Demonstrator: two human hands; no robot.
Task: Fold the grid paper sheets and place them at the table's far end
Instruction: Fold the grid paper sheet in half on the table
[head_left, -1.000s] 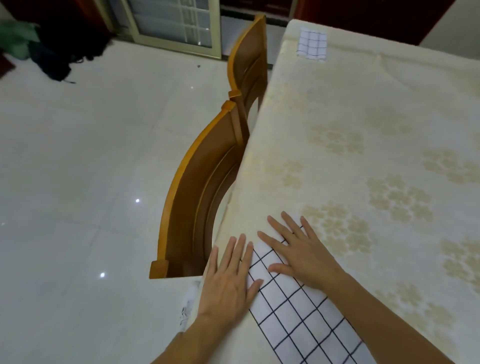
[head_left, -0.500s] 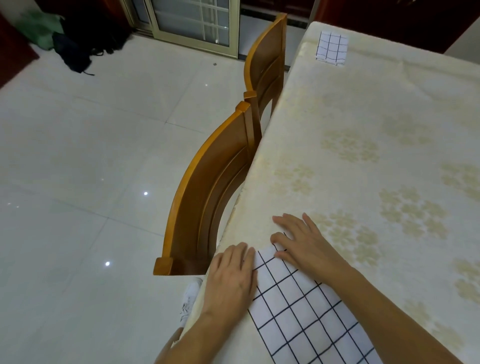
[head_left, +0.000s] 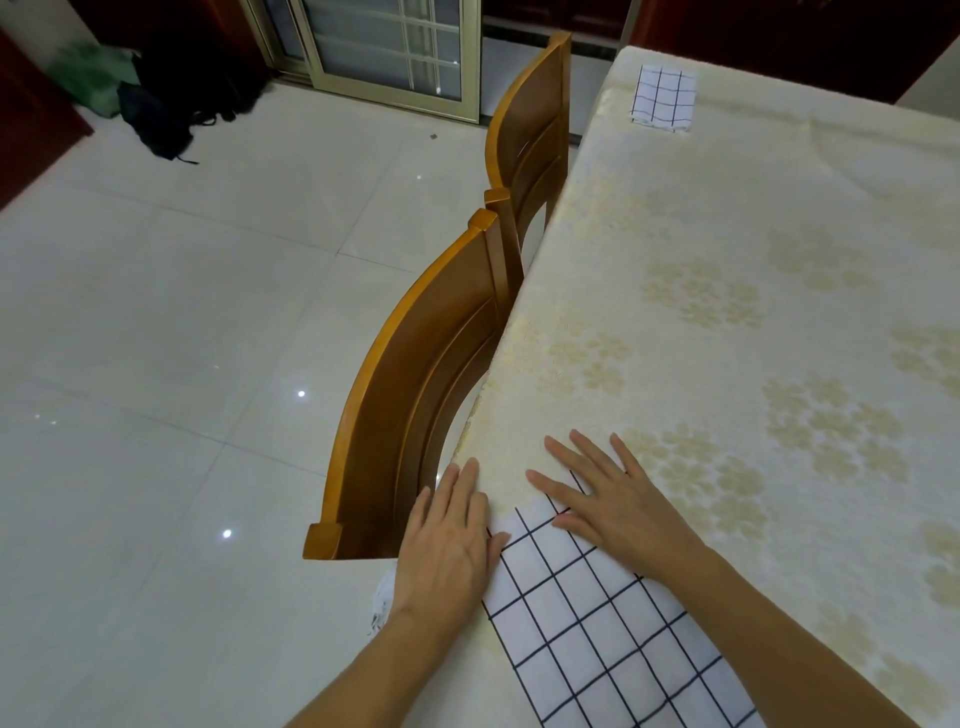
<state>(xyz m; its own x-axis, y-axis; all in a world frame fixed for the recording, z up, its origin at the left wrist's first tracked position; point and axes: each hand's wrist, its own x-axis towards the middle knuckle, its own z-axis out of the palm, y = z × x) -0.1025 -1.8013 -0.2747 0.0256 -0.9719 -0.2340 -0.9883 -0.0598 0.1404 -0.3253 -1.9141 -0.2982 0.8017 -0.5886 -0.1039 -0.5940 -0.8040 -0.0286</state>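
Observation:
A white sheet of grid paper (head_left: 597, 629) with black lines lies on the near left corner of the table (head_left: 727, 249). My left hand (head_left: 447, 551) lies flat on the sheet's left edge at the table's rim, fingers straight. My right hand (head_left: 608, 493) presses flat on the sheet's far end, fingers spread and reaching onto the cloth. A folded grid paper (head_left: 662, 100) rests at the table's far left corner.
The table wears a cream floral tablecloth. Two wooden chairs, a near one (head_left: 415, 410) and a far one (head_left: 530, 130), stand pushed against its left side. White tiled floor spreads to the left, with dark bags (head_left: 156, 109) by a glass door.
My right hand's fingers, curled half a second ago, are flat and spread again. My left hand has slid to the sheet's left edge. The view has tilted up.

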